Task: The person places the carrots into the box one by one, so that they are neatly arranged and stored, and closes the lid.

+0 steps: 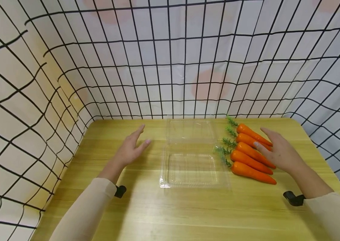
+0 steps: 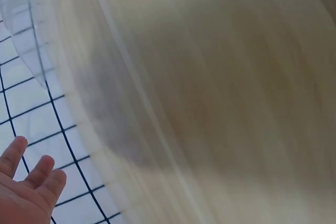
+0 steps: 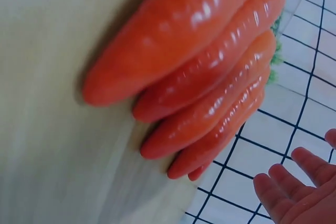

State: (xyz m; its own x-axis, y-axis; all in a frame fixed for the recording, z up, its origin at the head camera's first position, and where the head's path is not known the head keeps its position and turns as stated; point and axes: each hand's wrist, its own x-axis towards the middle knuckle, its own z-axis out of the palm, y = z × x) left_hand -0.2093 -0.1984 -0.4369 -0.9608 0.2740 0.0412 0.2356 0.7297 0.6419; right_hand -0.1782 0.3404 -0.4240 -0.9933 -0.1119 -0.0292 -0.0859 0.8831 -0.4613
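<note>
Several orange carrots (image 1: 249, 160) with green leafy tops lie side by side on the right of the table, tips pointing right. Over their tip ends hovers my right hand (image 1: 279, 154), fingers spread and holding nothing. In the right wrist view the carrots (image 3: 178, 51) are close, and the hand (image 3: 304, 192) is apart from them. A clear plastic clamshell box (image 1: 192, 169) stands at the middle with its lid folded back; nothing shows inside. To its left my left hand (image 1: 129, 150) is held above the wood with extended fingers, empty. The left wrist view shows that hand's fingertips (image 2: 44, 174).
The wooden table (image 1: 170, 214) has a wall of white cloth with black grid lines (image 1: 145, 77) at the back and both sides. A black strap piece (image 1: 293, 198) sits at the right wrist, another (image 1: 120, 191) at the left. The box's edge touches some carrot leaves.
</note>
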